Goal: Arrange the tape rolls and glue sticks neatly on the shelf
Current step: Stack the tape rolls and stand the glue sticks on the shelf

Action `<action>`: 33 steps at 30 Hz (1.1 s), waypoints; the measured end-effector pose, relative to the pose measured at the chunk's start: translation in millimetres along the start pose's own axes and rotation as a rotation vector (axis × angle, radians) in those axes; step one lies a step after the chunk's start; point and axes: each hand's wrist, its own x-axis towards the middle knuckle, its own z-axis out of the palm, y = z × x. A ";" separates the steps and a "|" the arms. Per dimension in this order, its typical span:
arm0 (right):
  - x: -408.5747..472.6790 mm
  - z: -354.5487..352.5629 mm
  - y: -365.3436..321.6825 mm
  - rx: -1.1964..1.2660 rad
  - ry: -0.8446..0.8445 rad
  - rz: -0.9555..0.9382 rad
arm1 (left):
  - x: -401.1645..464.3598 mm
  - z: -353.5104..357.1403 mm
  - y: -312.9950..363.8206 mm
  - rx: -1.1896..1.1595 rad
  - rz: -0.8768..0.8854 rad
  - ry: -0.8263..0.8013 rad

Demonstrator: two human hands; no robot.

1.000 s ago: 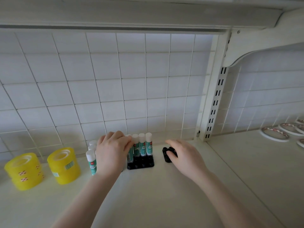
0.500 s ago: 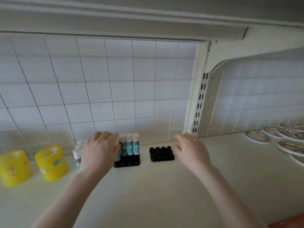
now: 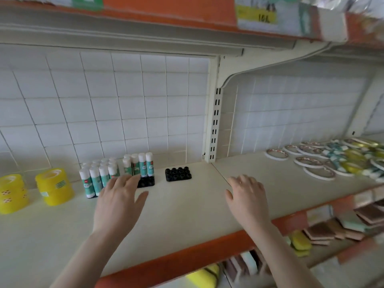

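While both hands are hovering open, the left hand point(image 3: 118, 201) is needing gentle contact beside the upright glue sticks point(image 3: 97, 176).

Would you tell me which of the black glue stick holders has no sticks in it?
The rightmost black holder, standing alone; the others carry upright glue sticks.
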 end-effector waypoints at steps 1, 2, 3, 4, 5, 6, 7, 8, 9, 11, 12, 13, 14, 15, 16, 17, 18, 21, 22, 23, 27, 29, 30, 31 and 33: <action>-8.2 -3.6 6.7 -0.016 0.005 0.007 | -7.7 -1.3 4.2 -0.011 -0.007 -0.016; -15.7 -8.7 12.9 -0.026 0.010 0.009 | -14.9 -2.4 8.7 -0.029 -0.015 -0.029; -22.9 -15.0 19.0 -0.038 0.008 0.017 | -20.8 -3.8 13.4 -0.048 -0.024 -0.037; -30.2 -21.3 25.9 -0.058 -0.007 0.015 | -26.1 -5.0 19.0 -0.063 -0.034 -0.041; -36.2 -26.7 33.0 -0.070 -0.033 0.023 | -30.4 -6.2 25.1 -0.076 -0.042 -0.046; -41.7 -30.1 41.5 -0.074 -0.046 0.035 | -33.9 -7.2 32.1 -0.088 -0.044 -0.053; -47.3 -34.1 49.9 -0.071 -0.045 0.039 | -36.4 -8.3 40.4 -0.104 -0.045 -0.062; -52.2 -38.2 58.0 -0.067 -0.039 0.042 | -37.9 -9.2 49.8 -0.123 -0.043 -0.069; -56.1 -40.3 66.8 -0.071 -0.012 0.046 | -38.9 -9.5 59.3 -0.141 -0.037 -0.074; -61.8 -40.5 86.0 -0.067 0.045 0.073 | -38.7 -8.3 79.6 -0.170 -0.017 -0.070; -63.0 -40.2 96.2 -0.067 0.049 0.085 | -37.3 -7.0 90.1 -0.180 -0.006 -0.064; -63.1 -38.9 108.4 -0.073 0.065 0.091 | -35.2 -4.7 101.7 -0.187 0.002 -0.059; -62.0 -38.3 120.6 -0.074 0.069 0.100 | -33.2 -1.6 113.6 -0.191 0.009 -0.056; -60.7 -36.0 135.1 -0.073 0.076 0.109 | -30.3 2.1 126.8 -0.197 0.016 -0.053; -59.4 -34.4 149.7 -0.072 0.074 0.122 | -27.5 6.8 140.9 -0.202 0.020 -0.051; -57.6 -31.9 166.3 -0.071 0.080 0.131 | -24.4 12.3 156.7 -0.209 0.021 -0.052; -55.4 -30.2 183.6 -0.069 0.088 0.135 | -21.6 18.5 173.9 -0.217 0.024 -0.054; -45.8 -22.9 244.0 -0.061 0.129 0.134 | -13.6 42.3 232.7 -0.246 0.036 -0.048; -41.4 -21.9 264.9 -0.057 0.128 0.139 | -10.3 50.5 254.2 -0.254 0.033 -0.048; -36.5 -19.0 286.6 -0.053 0.132 0.136 | -6.7 58.7 275.1 -0.264 0.028 -0.051; -16.5 -6.9 372.2 -0.050 0.118 0.120 | 10.1 91.6 359.3 -0.299 0.018 -0.061; -5.6 -0.6 408.7 -0.053 0.135 0.096 | 18.8 104.1 395.3 -0.311 0.024 -0.068; -0.1 2.0 423.5 -0.048 0.124 0.096 | 23.7 109.3 410.2 -0.311 0.027 -0.072; 5.4 5.6 437.0 -0.038 0.111 0.099 | 28.4 114.7 423.1 -0.306 0.031 -0.074; 16.7 14.0 459.9 -0.018 0.104 0.096 | 38.0 124.0 443.4 -0.292 0.033 -0.070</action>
